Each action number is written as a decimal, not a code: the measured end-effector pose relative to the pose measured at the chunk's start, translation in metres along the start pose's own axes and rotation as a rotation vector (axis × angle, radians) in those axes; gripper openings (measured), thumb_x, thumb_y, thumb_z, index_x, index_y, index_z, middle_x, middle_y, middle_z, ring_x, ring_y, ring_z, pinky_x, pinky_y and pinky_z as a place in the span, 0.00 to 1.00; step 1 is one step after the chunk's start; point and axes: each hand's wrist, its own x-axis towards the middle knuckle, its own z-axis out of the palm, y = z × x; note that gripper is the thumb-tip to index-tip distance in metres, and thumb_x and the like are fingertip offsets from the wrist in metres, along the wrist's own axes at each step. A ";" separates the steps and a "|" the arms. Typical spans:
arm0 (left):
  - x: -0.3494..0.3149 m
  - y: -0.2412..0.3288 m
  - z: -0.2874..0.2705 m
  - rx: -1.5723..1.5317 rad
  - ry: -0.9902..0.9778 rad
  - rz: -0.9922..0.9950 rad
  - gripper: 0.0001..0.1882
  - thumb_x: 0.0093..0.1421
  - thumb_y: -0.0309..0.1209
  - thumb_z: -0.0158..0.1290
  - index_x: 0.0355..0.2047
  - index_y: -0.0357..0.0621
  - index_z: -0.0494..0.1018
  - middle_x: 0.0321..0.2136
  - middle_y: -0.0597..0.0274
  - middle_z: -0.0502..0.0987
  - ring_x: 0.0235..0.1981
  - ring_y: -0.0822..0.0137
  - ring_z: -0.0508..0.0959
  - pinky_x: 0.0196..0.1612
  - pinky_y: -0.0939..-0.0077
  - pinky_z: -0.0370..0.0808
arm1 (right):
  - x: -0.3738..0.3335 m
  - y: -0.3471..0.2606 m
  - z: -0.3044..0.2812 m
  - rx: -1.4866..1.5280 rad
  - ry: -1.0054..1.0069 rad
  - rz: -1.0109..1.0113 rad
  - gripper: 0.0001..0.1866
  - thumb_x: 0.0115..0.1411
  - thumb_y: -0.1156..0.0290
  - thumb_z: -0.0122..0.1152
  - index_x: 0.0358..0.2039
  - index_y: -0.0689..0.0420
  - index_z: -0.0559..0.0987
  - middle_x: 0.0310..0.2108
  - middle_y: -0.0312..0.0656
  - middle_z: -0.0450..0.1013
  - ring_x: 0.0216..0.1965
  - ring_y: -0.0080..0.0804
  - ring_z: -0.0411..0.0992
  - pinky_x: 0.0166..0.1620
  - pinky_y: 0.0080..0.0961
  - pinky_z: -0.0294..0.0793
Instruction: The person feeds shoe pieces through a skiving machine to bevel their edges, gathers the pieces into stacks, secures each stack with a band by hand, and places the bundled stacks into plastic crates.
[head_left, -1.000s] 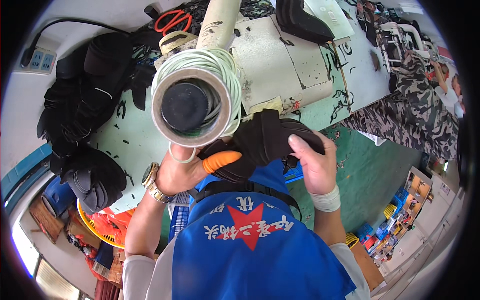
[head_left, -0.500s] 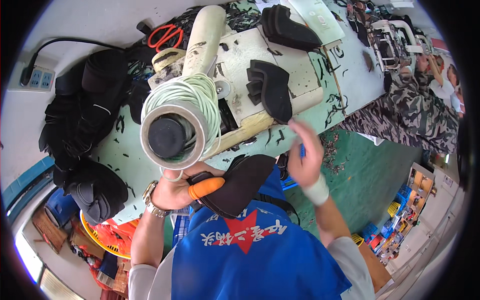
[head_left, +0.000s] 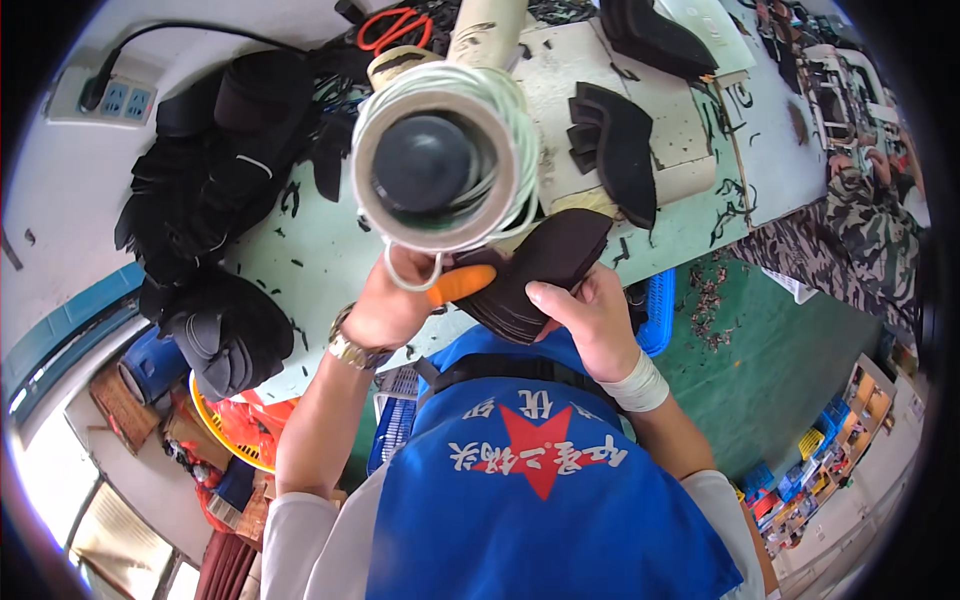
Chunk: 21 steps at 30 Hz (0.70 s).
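I'm in a workshop: a pale machine [head_left: 545, 100] stands on my bench [head_left: 330, 265], dark cut pieces [head_left: 210, 185] heap at the frame's left, scraps [head_left: 708, 310] litter the green floor [head_left: 750, 390], and coloured bins [head_left: 790, 485] sit lower right.

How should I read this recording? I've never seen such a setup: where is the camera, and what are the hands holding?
No robot here: a fisheye camera on the person's head looks down, so straight edges bend. The person's left hand, with an orange finger cover, and right hand, with a white wrist wrap, hold a layered stack of dark, curved, fabric-like pieces. Similar black curved pieces lie fanned on the off-white machine ahead. Soft black bundles lie on the left of the pale green tabletop.
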 end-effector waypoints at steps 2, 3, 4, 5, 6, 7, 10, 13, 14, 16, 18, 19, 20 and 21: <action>0.000 -0.022 -0.008 -0.032 0.170 -0.089 0.13 0.56 0.20 0.53 0.43 0.28 0.72 0.40 0.53 0.76 0.39 0.69 0.76 0.44 0.78 0.73 | 0.000 0.000 0.007 -0.006 0.000 0.013 0.12 0.56 0.72 0.59 0.39 0.64 0.73 0.30 0.38 0.74 0.27 0.20 0.73 0.24 0.16 0.74; 0.000 -0.027 -0.006 0.001 0.212 -0.074 0.15 0.53 0.21 0.50 0.42 0.32 0.73 0.35 0.59 0.77 0.31 0.77 0.72 0.33 0.84 0.68 | 0.000 0.001 0.009 -0.011 0.020 0.018 0.13 0.56 0.71 0.58 0.39 0.65 0.73 0.29 0.38 0.74 0.26 0.19 0.73 0.24 0.15 0.74; 0.001 -0.031 -0.006 0.034 0.257 -0.058 0.18 0.51 0.22 0.46 0.42 0.36 0.75 0.31 0.65 0.78 0.24 0.84 0.69 0.21 0.91 0.63 | 0.001 0.001 0.011 -0.007 0.018 0.023 0.13 0.56 0.71 0.58 0.39 0.65 0.73 0.29 0.38 0.74 0.26 0.19 0.73 0.24 0.15 0.74; 0.000 -0.033 -0.005 0.042 0.310 -0.059 0.16 0.52 0.23 0.46 0.41 0.35 0.75 0.30 0.65 0.78 0.25 0.83 0.70 0.23 0.90 0.65 | 0.004 0.000 0.011 -0.003 -0.009 0.044 0.14 0.57 0.70 0.57 0.40 0.66 0.73 0.31 0.40 0.74 0.28 0.22 0.74 0.25 0.18 0.76; 0.002 -0.038 -0.005 0.077 0.321 0.006 0.16 0.53 0.23 0.48 0.42 0.35 0.74 0.32 0.63 0.78 0.30 0.79 0.73 0.28 0.86 0.70 | 0.005 0.000 0.011 0.000 -0.033 0.064 0.15 0.57 0.69 0.56 0.40 0.66 0.73 0.32 0.41 0.74 0.30 0.25 0.75 0.27 0.20 0.77; 0.004 -0.041 -0.005 0.114 0.333 0.071 0.15 0.54 0.24 0.50 0.43 0.34 0.73 0.34 0.60 0.78 0.34 0.75 0.76 0.34 0.82 0.74 | 0.007 0.000 0.011 0.002 -0.031 0.067 0.15 0.57 0.69 0.56 0.40 0.66 0.73 0.32 0.41 0.74 0.30 0.25 0.75 0.27 0.20 0.77; -0.005 -0.034 -0.006 -0.457 0.219 -0.016 0.17 0.56 0.20 0.50 0.46 0.24 0.67 0.48 0.50 0.71 0.47 0.62 0.74 0.52 0.69 0.72 | 0.009 0.003 0.012 0.048 -0.004 0.120 0.15 0.57 0.69 0.55 0.40 0.67 0.73 0.32 0.42 0.75 0.29 0.26 0.76 0.27 0.21 0.78; -0.005 -0.046 -0.016 -0.507 0.196 -0.074 0.21 0.57 0.23 0.51 0.51 0.28 0.63 0.49 0.51 0.69 0.49 0.60 0.73 0.54 0.66 0.71 | 0.009 0.004 0.014 0.010 -0.052 0.216 0.14 0.57 0.69 0.55 0.40 0.66 0.74 0.31 0.42 0.75 0.28 0.25 0.76 0.26 0.21 0.78; -0.005 -0.049 -0.015 -0.533 0.214 -0.075 0.22 0.57 0.24 0.52 0.51 0.30 0.62 0.48 0.52 0.70 0.49 0.60 0.73 0.53 0.67 0.72 | 0.009 0.003 0.016 0.017 -0.049 0.217 0.14 0.56 0.69 0.55 0.39 0.66 0.74 0.32 0.41 0.75 0.29 0.25 0.75 0.26 0.21 0.78; -0.003 -0.038 -0.004 -0.504 0.298 -0.058 0.19 0.57 0.27 0.54 0.47 0.33 0.66 0.44 0.54 0.72 0.46 0.63 0.75 0.50 0.70 0.74 | 0.010 0.002 0.015 0.032 -0.042 0.217 0.13 0.56 0.69 0.55 0.39 0.65 0.75 0.32 0.41 0.75 0.30 0.25 0.75 0.26 0.22 0.78; -0.004 -0.042 -0.004 -0.491 0.299 0.006 0.15 0.56 0.28 0.56 0.43 0.36 0.69 0.41 0.56 0.74 0.42 0.65 0.76 0.47 0.72 0.76 | 0.008 0.003 0.015 0.000 -0.058 0.195 0.13 0.55 0.70 0.56 0.40 0.64 0.75 0.34 0.40 0.75 0.32 0.24 0.75 0.28 0.21 0.78; -0.004 -0.042 -0.007 -0.430 0.265 -0.030 0.14 0.56 0.28 0.57 0.41 0.37 0.70 0.38 0.58 0.75 0.40 0.66 0.77 0.47 0.72 0.76 | 0.007 0.004 0.015 -0.001 -0.055 0.198 0.13 0.55 0.70 0.56 0.40 0.64 0.75 0.34 0.40 0.75 0.32 0.24 0.75 0.28 0.21 0.78; -0.004 -0.044 -0.006 -0.434 0.265 -0.032 0.14 0.56 0.28 0.57 0.41 0.37 0.70 0.38 0.58 0.75 0.40 0.66 0.77 0.47 0.72 0.76 | 0.006 0.004 0.015 0.022 -0.046 0.186 0.14 0.55 0.70 0.56 0.41 0.63 0.74 0.35 0.40 0.74 0.32 0.23 0.75 0.29 0.20 0.78; -0.005 -0.047 -0.006 -0.461 0.259 0.011 0.13 0.55 0.27 0.58 0.40 0.37 0.71 0.38 0.59 0.75 0.39 0.67 0.77 0.46 0.72 0.76 | 0.006 0.005 0.015 0.048 -0.040 0.174 0.14 0.55 0.71 0.56 0.41 0.63 0.74 0.35 0.40 0.74 0.33 0.23 0.74 0.30 0.20 0.78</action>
